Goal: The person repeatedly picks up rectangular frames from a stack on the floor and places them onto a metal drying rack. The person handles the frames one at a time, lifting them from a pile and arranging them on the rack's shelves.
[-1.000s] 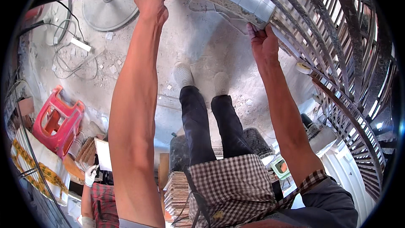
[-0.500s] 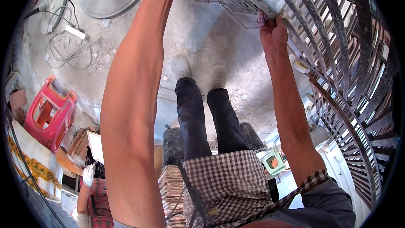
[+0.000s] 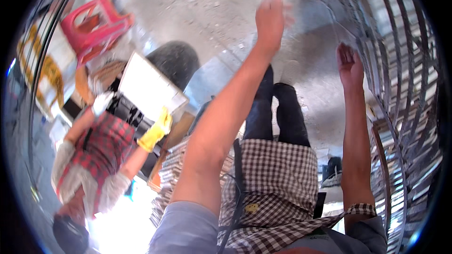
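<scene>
My left hand (image 3: 272, 22) is raised over the floor in front of me, blurred by motion. Its fingers look apart, and nothing shows in them. To the right, my right hand (image 3: 350, 64) is held palm up, with loosely bent fingers and no object in it. It is nearest to a tall rack of dark bars (image 3: 398, 33), apart from it as far as I can see. A checked apron (image 3: 278, 171) covers my lap.
At left, a co-worker in a red checked top (image 3: 106, 138) holds a white panel (image 3: 148, 89), one glove white, one yellow. Beyond them is a red plastic stool (image 3: 92, 26). A stack of thin sheets (image 3: 172, 169) stands by my left side. Small debris lies on the dusty floor (image 3: 212, 0).
Both hands have come away from the rack's edge, where they were before. My left arm has drawn back and bent. The view has turned left, bringing the co-worker and white panel further in.
</scene>
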`<state>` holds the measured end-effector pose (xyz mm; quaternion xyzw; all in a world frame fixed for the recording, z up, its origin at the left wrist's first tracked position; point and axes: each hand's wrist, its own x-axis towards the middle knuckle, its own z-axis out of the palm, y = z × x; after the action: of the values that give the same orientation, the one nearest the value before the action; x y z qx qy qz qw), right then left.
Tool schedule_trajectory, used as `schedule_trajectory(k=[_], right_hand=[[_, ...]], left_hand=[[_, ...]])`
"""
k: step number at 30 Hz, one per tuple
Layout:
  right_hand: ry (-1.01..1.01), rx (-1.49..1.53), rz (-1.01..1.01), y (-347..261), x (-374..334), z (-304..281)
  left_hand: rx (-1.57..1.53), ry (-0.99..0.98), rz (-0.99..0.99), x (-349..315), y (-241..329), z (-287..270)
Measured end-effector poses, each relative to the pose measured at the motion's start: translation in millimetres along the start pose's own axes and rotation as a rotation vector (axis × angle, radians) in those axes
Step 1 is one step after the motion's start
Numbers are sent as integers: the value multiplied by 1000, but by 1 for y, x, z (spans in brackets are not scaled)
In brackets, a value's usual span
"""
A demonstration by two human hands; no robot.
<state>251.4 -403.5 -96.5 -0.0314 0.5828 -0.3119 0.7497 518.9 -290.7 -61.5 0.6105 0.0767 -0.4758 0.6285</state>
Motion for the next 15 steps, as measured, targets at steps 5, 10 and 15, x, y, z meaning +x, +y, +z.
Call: schedule_trajectory(k=[5, 10, 15], right_hand=[[-110, -317, 251, 102, -54, -21], [-120, -592, 413, 165, -123, -3], [-162, -731, 481, 184, -150, -3]], left_hand=[[52, 324, -294, -152, -27, -136], [-63, 543, -288, -272, -83, -220], [-129, 676, -294, -330, -114, -246]])
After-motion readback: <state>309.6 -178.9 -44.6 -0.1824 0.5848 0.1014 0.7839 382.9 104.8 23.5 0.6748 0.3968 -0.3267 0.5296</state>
